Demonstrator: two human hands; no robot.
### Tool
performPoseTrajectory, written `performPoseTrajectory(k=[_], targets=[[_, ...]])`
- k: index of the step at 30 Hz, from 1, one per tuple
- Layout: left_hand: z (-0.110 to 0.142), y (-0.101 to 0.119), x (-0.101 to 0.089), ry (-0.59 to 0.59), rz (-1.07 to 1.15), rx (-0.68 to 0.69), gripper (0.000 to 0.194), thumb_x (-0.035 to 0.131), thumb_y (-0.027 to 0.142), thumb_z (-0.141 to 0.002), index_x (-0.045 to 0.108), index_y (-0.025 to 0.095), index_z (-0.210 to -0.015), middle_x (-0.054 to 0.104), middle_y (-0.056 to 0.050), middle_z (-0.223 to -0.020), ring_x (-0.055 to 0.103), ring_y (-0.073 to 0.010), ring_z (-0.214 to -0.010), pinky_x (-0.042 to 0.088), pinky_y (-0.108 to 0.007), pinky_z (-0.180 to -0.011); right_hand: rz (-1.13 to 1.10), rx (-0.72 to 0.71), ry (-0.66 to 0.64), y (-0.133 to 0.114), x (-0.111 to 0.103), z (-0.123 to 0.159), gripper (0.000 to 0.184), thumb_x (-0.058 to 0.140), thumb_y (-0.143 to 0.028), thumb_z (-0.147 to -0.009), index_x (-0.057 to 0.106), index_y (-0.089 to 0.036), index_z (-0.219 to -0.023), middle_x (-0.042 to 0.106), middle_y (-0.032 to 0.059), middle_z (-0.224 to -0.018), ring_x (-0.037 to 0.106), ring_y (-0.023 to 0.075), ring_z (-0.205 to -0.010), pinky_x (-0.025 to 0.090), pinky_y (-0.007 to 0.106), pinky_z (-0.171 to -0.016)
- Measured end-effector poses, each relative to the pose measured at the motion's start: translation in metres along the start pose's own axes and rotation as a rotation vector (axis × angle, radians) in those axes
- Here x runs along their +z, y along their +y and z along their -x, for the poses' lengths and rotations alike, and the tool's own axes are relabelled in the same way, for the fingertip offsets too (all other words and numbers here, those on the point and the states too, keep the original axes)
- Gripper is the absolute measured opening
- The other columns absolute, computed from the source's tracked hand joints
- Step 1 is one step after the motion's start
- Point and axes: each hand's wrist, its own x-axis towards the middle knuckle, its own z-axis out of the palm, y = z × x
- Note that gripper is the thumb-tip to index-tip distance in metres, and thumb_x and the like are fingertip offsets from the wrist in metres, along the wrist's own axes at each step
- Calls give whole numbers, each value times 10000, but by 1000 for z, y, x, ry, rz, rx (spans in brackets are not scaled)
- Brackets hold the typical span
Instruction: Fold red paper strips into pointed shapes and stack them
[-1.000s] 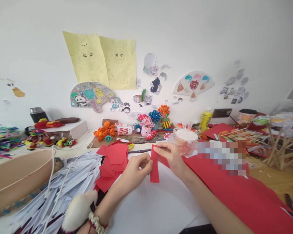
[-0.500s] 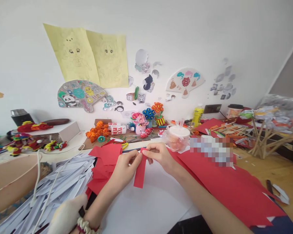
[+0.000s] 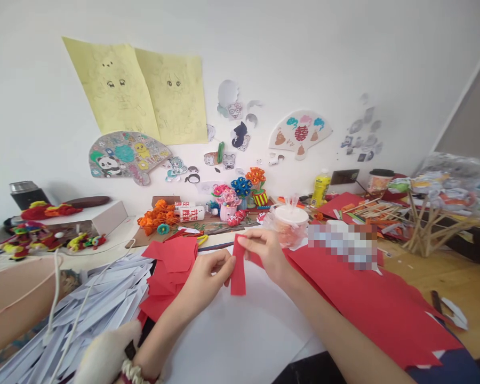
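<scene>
A narrow red paper strip [image 3: 238, 274] hangs nearly upright over a large white sheet [image 3: 240, 336]. My left hand [image 3: 210, 272] pinches its left edge between thumb and fingers, about halfway along. Near the top, my right hand [image 3: 266, 253] grips the strip with thumb and fingertips; some of those fingers are hidden behind it. Left of my left hand lies a pile of red paper pieces [image 3: 178, 256]. Large red sheets [image 3: 368, 298] spread beneath and beyond my right forearm.
White paper strips [image 3: 100, 304] heap up on the left, crossed by a white cable [image 3: 74, 330]. A lidded tub in plastic [image 3: 290, 224] stands behind my right hand. Yellow-handled scissors [image 3: 202, 240] lie behind the red pieces. Wooden sticks [image 3: 428, 224] stand at the right.
The red strip has moved slightly up and right and hangs straighter. My left thumb has slid from near its top down to the middle of its edge. The view has shifted slightly.
</scene>
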Motion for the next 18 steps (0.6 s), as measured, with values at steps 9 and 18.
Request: performPoseTrajectory(k=[9,18], targets=[[2,2,-4,-167,-39,-70,266,444,248,-843,427,181,-586,502,36,-536,456,-96,-536,352,-216,-545,-4,-8,132,-1,0,-2,188,708,-321,-666,646,-162,-588,521,-26,-427,460,105,-432,372,257,-491],[7,6,-6,-406,-45,-78,255,468,225,-806,493,165,-560,535,22,-524,440,-88,-510,346,-216,-527,-89,0,189,1,-3,-5,216,717,-360,-672,640,-162,-631,536,-20,-458,462,108,-426,375,260,-472]])
